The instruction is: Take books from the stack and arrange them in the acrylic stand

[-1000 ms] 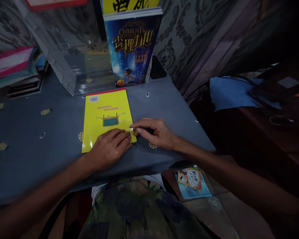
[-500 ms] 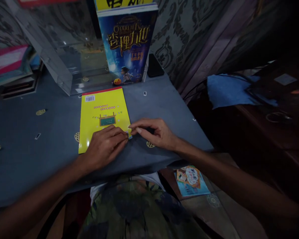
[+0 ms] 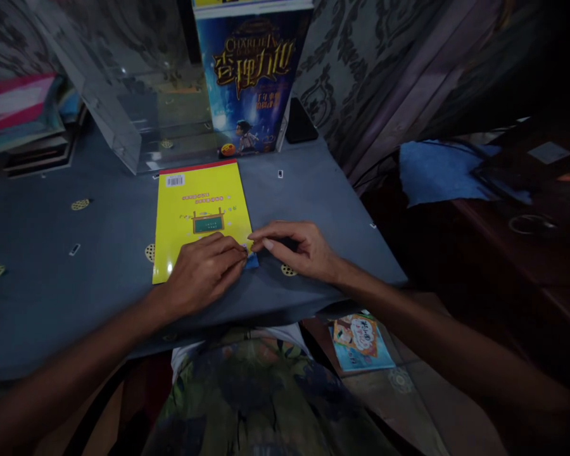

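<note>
A thin yellow booklet (image 3: 197, 212) with a red top edge and a barcode lies flat on the blue-grey tablecloth (image 3: 52, 285). My left hand (image 3: 202, 275) rests on its lower right part, fingers bent and pressed down at the corner. My right hand (image 3: 297, 250) lies just right of that corner, thumb and forefinger pinched together on the corner, where a small blue bit shows. The fingertips of both hands meet there.
A blue storybook (image 3: 251, 82) stands upright behind the booklet, next to a clear plastic box (image 3: 137, 120). A dark phone (image 3: 300, 126) lies by the wall. Stacked books (image 3: 23, 126) sit far left. Another small booklet (image 3: 361, 342) lies on the floor. A blue cloth (image 3: 437, 171) is at right.
Both hands stay at the booklet's lower right corner. The corner has lifted slightly, showing a blue underside. The view has shifted a little.
</note>
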### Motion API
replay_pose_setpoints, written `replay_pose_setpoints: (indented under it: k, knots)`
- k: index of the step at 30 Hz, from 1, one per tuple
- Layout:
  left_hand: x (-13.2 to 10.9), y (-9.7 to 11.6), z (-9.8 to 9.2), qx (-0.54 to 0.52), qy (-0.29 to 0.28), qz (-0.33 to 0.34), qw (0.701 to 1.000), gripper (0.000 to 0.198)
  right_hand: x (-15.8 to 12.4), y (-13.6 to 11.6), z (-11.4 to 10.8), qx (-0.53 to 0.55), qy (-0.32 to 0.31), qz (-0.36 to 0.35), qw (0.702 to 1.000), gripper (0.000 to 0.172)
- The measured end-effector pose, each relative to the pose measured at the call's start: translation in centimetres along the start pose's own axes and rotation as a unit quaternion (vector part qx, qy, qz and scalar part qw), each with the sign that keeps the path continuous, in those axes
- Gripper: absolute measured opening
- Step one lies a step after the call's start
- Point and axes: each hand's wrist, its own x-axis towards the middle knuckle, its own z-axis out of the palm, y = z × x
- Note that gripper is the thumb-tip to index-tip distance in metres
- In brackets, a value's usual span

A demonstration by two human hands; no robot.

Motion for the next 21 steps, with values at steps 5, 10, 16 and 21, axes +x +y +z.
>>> replay_pose_setpoints:
  k: [5,10,16,21]
  knots:
    - [-0.1,0.4,0.1,0.060,0.001,0.034,0.998,0.026,-0.2,-0.1,0.1,-0.045,-0.006,-0.015,0.999,0.023]
    - [-0.2,0.8,0.1,0.130,-0.003,0.064,0.989,0.022,-0.4,-0.4,0.1,-0.106,-0.016,-0.069,0.992,0.024]
    - [-0.6,1.2,0.3,0.183,-0.020,0.069,0.980,0.021,-0.9,-0.9,0.4,-0.217,-0.064,-0.163,0.960,0.025]
    - [-1.9,1.7,-0.1,0.190,-0.037,0.067,0.979,0.020,-1.8,-1.7,0.8,-0.326,-0.089,-0.169,0.926,0.023]
